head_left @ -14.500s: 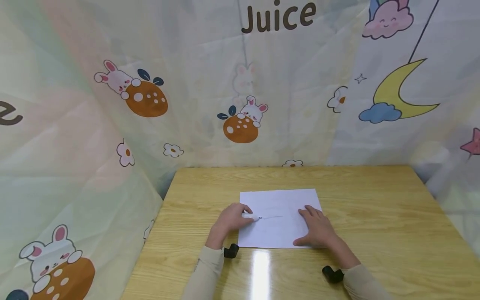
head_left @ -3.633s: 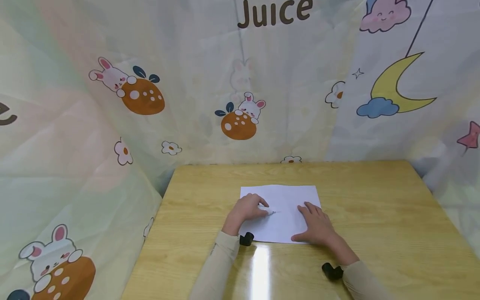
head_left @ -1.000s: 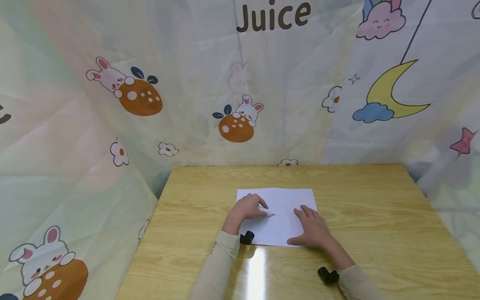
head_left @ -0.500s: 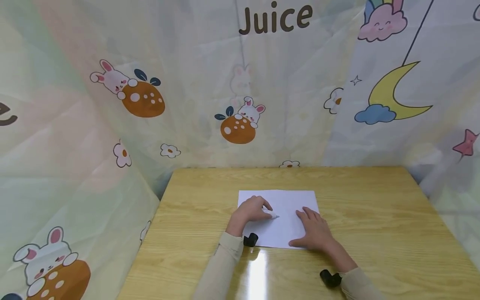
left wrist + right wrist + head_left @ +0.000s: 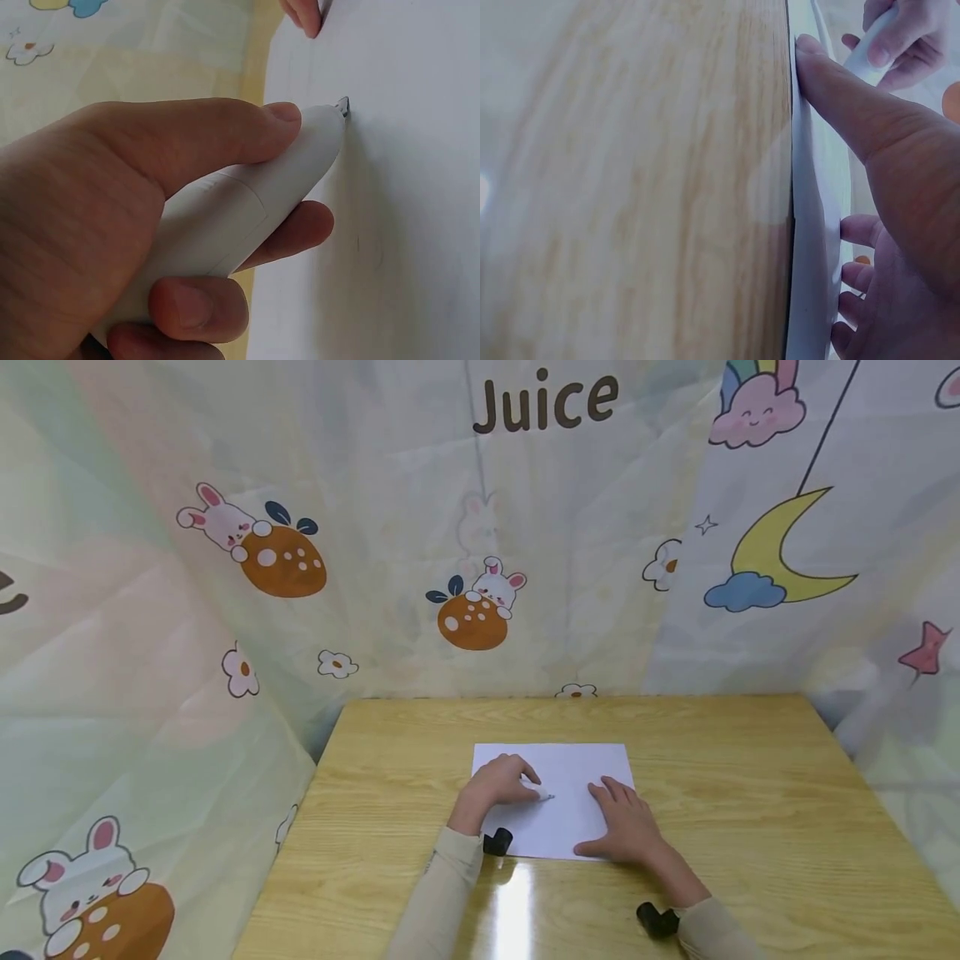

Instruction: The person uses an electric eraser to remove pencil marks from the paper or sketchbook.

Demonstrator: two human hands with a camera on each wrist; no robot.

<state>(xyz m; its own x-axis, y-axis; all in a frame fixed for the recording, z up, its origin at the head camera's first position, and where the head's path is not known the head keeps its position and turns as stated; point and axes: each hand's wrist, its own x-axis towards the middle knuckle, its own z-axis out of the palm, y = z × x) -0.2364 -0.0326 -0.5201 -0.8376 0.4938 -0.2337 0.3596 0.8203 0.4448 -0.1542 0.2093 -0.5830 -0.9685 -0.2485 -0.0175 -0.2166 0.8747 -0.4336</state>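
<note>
A white sheet of paper (image 5: 573, 764) lies on the wooden table. My left hand (image 5: 495, 783) holds a white correction tape (image 5: 247, 199), with the thumb on top and fingers curled beneath. Its narrow tip (image 5: 343, 106) points right and meets the paper near the middle; firm contact is hard to judge. Faint marks show on the sheet in the left wrist view. Flat on the paper's right part rests my right hand (image 5: 628, 823), fingers spread, its thumb (image 5: 840, 94) along the near edge.
The table (image 5: 750, 810) extends around the paper on all sides. A printed cloth (image 5: 405, 527) hangs behind and at the sides. Black wrist cameras sit below both hands, the left camera (image 5: 498, 842) overlapping the paper's near edge.
Since the oldest frame, my left hand has moved right with the correction tape. The line once visible ahead of its tip has shortened and no longer shows. My right hand stays put.
</note>
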